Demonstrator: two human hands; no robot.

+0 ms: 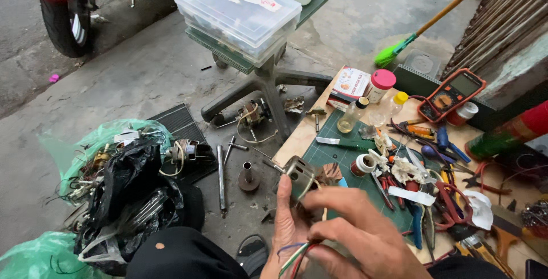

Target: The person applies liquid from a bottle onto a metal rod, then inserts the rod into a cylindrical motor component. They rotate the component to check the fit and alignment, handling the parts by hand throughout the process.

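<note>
- Down low, the left hand (287,222) is wrapped around a small metal motor (301,177) and holds it up, thumb along its side.
- The right hand (357,230) sits just beside it, fingers curled and pinching at the motor's back end.
- Colored wires (294,256) hang below both hands.
- Right behind the hands is a green mat (337,156) on the desk (299,136), with pliers (448,205) to the right.
- Left of the hands, a black bag (128,193) lies on the floor.
</note>
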